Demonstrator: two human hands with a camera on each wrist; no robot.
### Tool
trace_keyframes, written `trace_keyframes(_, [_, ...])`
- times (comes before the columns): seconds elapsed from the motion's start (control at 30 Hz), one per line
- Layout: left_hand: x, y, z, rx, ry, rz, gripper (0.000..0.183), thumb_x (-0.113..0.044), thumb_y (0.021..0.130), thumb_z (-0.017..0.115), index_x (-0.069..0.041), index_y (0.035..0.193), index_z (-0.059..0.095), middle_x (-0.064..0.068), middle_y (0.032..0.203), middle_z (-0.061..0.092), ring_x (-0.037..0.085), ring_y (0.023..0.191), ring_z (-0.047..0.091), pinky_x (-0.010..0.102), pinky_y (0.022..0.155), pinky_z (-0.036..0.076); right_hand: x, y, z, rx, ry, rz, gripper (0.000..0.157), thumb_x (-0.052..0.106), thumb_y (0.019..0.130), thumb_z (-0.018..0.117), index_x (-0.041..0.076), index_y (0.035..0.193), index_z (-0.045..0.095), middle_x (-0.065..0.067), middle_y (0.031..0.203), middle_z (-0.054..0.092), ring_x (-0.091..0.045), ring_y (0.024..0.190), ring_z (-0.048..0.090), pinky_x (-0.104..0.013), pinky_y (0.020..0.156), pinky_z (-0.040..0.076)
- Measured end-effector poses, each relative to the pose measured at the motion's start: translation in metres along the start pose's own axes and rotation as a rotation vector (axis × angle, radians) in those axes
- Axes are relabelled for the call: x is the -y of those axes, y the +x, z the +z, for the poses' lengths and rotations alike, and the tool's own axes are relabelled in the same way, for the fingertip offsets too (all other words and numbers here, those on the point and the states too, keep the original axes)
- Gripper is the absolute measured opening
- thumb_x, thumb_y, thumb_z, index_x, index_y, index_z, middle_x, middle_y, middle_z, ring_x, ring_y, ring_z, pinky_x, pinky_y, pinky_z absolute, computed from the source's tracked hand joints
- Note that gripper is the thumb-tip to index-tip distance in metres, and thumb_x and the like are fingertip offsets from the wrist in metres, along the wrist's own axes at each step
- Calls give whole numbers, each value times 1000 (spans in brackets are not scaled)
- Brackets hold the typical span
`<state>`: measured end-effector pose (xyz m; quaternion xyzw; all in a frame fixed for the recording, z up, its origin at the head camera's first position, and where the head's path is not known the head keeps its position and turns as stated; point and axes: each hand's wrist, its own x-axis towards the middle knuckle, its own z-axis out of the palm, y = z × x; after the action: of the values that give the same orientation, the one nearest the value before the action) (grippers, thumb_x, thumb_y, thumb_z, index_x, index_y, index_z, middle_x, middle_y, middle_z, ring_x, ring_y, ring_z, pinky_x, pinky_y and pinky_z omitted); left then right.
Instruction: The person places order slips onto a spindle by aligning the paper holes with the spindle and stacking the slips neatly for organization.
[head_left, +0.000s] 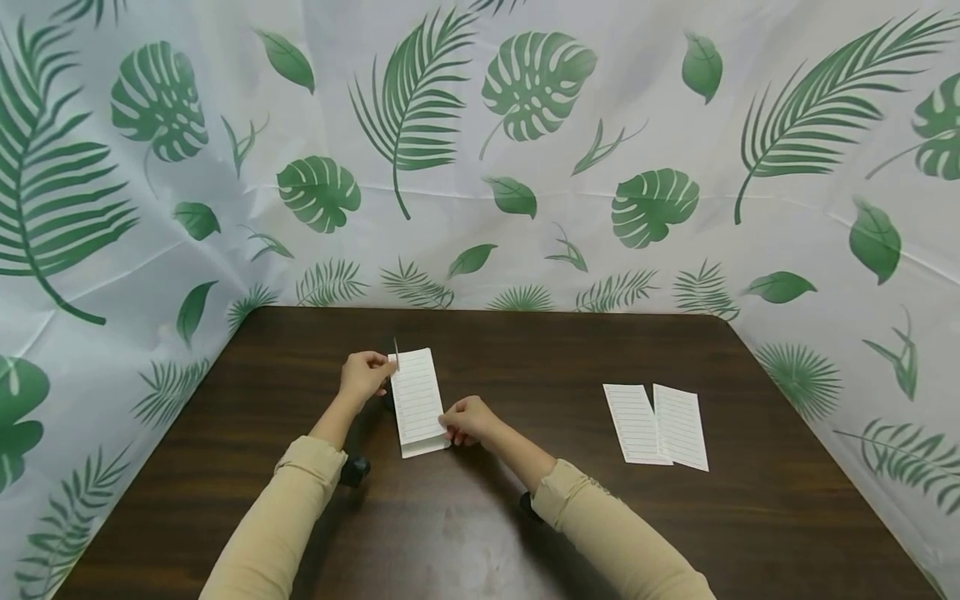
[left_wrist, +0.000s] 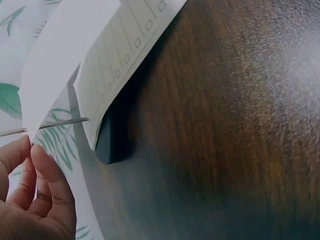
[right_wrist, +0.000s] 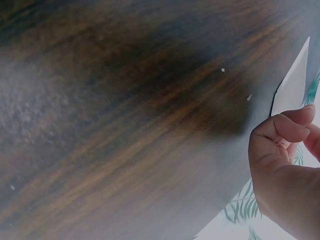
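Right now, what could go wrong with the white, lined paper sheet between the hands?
The white, lined paper sheet might crease or tear where the left hand pinches its edge near the thin, metallic-looking rod. It could also slip: the right hand seems to hold only an edge.

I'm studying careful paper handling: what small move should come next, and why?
Probably slide the lifted sheet gently and evenly along the thin rod, to avoid tearing it: the left hand pinches its corner beside the rod, the right hand is at its near end, and lined paper lies beneath.
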<state>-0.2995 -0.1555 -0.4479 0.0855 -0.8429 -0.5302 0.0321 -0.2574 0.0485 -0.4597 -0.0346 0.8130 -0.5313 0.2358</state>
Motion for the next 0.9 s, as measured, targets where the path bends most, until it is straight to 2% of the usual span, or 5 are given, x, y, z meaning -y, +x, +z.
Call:
trace_keyframes(0.3, [7,0,3,4,13,-23,23,-16,88,65,5,96,64,7,83,57,11,65,51,18,47,54,-3,-3,1,13,-31,-17,17,7,92,55,-6,89,65,4,54,53,-6,45,45,-14,42,36])
trace_keyframes(0.57, [13,2,6,16,108,-38,24,-18,89,64,5,97,65,12,91,59,13,68,55,20,49,55,-4,-2,1,26,-55,-37,16,5,91,56,-8,87,65,3,52,51,-4,41,40,-12,38,29])
trace_keyframes(0.9, [16,1,10,20,201,-45,23,-18,88,63,4,92,65,12,87,63,6,48,50,17,45,51,-5,-5,1,37,-149,-102,24,5,90,57,-6,69,63,3,48,49,-5,38,37,-11,35,28])
